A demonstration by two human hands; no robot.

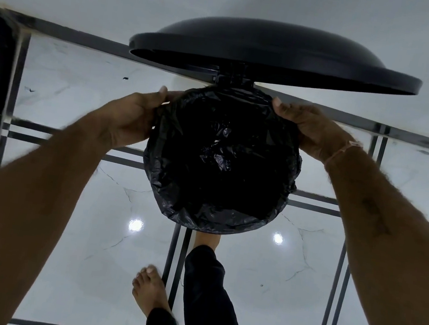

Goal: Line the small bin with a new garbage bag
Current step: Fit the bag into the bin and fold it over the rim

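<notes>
Left hand (131, 116) pinches the garbage bag (220, 160) at the bin's left rim, bag draped over the small bin centre-floor; right hand (310, 129) grips the far-right edge, stretching it taut; lid (274, 51) propped open beyond

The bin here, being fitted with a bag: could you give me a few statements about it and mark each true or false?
1. The lid stands open. True.
2. The garbage bag is white. False: it is black.
3. Both hands grip the bag at the bin's rim. True: left hand, right hand.
4. The person wears shoes. False: the foot is bare.
5. The floor is carpeted. False: it is glossy tile.
</notes>
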